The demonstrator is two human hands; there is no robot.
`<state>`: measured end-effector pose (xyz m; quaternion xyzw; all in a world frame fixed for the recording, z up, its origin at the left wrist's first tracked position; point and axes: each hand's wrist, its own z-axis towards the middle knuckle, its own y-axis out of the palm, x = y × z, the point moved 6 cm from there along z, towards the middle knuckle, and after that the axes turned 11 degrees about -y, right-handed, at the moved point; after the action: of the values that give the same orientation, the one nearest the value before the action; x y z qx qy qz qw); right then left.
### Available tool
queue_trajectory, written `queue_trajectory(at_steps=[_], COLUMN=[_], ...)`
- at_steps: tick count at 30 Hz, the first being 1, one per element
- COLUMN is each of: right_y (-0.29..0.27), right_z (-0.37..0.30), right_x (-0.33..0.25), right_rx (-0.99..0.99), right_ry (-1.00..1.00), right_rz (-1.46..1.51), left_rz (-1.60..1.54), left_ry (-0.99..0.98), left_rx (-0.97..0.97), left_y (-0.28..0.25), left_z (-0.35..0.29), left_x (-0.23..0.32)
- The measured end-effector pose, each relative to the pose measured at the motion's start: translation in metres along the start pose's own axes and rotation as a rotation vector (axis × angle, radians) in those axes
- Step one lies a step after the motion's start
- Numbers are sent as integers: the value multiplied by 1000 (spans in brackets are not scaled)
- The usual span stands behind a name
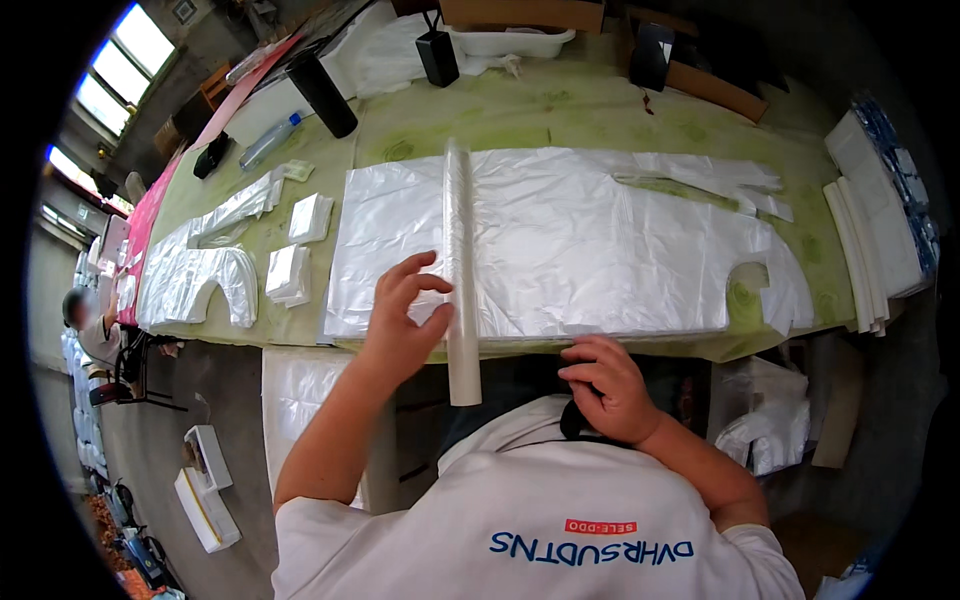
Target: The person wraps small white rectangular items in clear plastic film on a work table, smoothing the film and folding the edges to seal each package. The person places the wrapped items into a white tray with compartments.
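Left hand (405, 320) grips a long, narrow roll of clear plastic film (459, 270), fingers curled on its near half. The roll lies across a stack of translucent white cut plastic sheets (600, 240) on the green-stained worktable (590, 110) and overhangs the table's near edge. Right hand (610, 388), fingers loosely bent and holding nothing, touches the stack's near edge. White plastic tray (512, 42) at the far side; contents unclear.

Far left: black cylinder (322, 93), clear plastic bottle (268, 141). Left: folded white squares (310, 217). Far: white tray (511, 41), cardboard boxes (522, 13).
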<state>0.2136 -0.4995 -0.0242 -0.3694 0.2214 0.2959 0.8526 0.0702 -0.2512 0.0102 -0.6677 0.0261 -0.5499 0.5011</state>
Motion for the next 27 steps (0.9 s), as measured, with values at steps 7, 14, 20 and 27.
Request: queue_trajectory(at_steps=[7,14,20,27], right_y=[0,-16,-9,-8], right_z=[5,-21,-12,-25], right_x=[-10,3,3,11], right_rx=[-67,37,-27,2], right_ry=[-61,62,71,145], right_rz=[1,35,129,148], left_rz=[227,385,219,649], left_ry=[66,-122,-229,-54], left_rx=[-27,263,52,460], left_y=[36,-39,-19,-67], left_z=[8,14,7,-3], left_x=[25,-38,-35,-31])
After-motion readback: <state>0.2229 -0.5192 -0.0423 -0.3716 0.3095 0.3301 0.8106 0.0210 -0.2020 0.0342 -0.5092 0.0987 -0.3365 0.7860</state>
